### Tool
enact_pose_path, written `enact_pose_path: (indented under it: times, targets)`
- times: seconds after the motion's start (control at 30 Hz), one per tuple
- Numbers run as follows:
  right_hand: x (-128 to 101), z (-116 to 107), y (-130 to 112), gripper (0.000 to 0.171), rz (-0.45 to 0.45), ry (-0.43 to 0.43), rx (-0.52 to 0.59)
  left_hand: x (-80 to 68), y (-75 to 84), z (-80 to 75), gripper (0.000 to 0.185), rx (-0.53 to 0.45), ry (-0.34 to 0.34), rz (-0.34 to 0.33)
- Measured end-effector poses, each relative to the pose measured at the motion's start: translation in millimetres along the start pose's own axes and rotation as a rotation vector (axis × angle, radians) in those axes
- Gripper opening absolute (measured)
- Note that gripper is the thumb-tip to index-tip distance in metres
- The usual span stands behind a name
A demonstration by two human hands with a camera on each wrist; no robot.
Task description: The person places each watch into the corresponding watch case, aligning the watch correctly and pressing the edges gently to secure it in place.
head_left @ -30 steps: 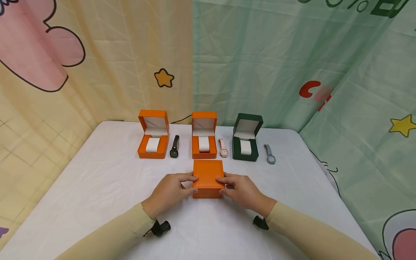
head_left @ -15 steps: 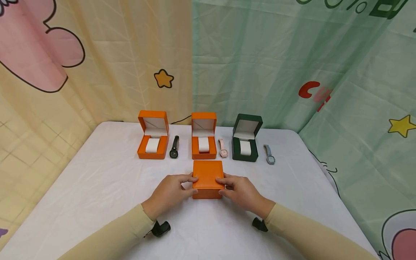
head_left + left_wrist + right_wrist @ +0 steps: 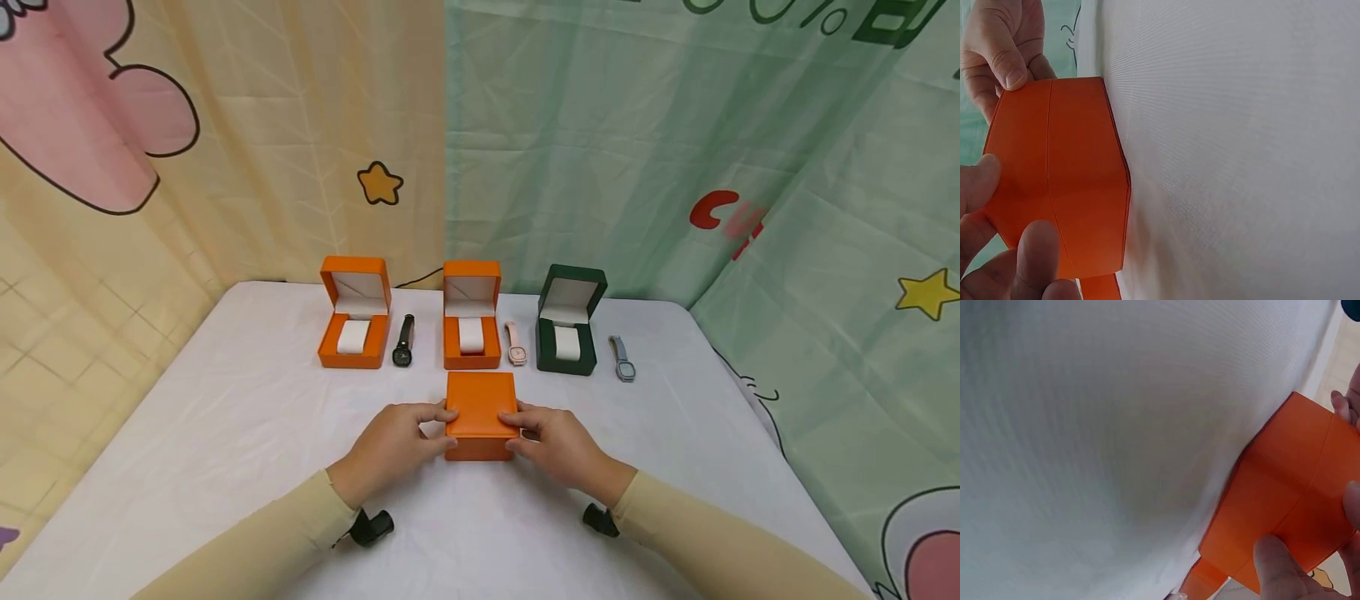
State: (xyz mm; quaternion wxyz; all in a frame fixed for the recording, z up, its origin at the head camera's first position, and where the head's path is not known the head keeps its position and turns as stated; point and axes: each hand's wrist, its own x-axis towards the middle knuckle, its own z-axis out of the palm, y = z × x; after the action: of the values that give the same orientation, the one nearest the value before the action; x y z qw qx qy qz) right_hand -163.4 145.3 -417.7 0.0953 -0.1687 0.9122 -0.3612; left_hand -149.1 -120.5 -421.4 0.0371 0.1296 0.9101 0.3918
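A closed orange watch box (image 3: 482,404) sits at the middle of the table, its lid down. My left hand (image 3: 392,442) grips its left side, fingertips on the lid and thumb against the front corner. From the other side my right hand (image 3: 567,444) holds it in the same way. The left wrist view shows the seam between lid and base on the orange box (image 3: 1075,169), with both hands on it. In the right wrist view a thumb presses the wall of the box (image 3: 1285,481). What the box contains is hidden.
Behind stand two opened orange watch boxes, one left (image 3: 351,359) and one centre (image 3: 471,361), plus an opened dark green one (image 3: 567,364), each with a white cushion. Beside them lie a black watch (image 3: 402,342), a pink watch (image 3: 515,343) and a grey-blue watch (image 3: 622,360).
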Motion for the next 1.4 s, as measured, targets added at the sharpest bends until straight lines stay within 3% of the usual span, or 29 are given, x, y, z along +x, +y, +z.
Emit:
enact_pose_path:
  times: [0.17, 0.3, 0.57, 0.77, 0.93, 1.07, 1.2, 1.4]
  targets:
    - [0, -12, -5, 0.048, -0.014, -0.068, -0.105, 2.8, -1.8, -11.8, 0.038, 0.037, -0.093, 0.03]
    - [2, -30, -18, 0.044, -0.027, -0.099, -0.21, 5.4, -4.1, -33.0, 0.042, 0.103, -0.146, 0.06]
    - [29, -62, -65, 0.037, -0.164, -0.06, -0.313, 23.8, -24.8, -104.7, 0.049, 0.2, -0.015, 0.01]
    - [78, -55, -100, 0.035, -0.245, -0.166, -0.457, 47.2, -50.6, -143.5, 0.052, 0.3, 0.026, -0.047]
    - [123, -40, -117, 0.037, -0.29, -0.279, -0.598, 67.2, -69.0, -157.6, 0.061, 0.375, -0.044, -0.161]
    - [152, -27, -127, 0.041, -0.246, -0.374, -0.637, 79.8, -80.3, -164.4, 0.066, 0.409, -0.092, -0.242]
    - [173, -13, -133, 0.044, -0.216, -0.446, -0.693, 86.7, -90.5, -169.0, 0.07, 0.423, -0.125, -0.258]
    - [191, 5, -133, 0.047, -0.197, -0.474, -0.748, 92.2, -108.2, -170.5, 0.073, 0.385, -0.164, -0.282]
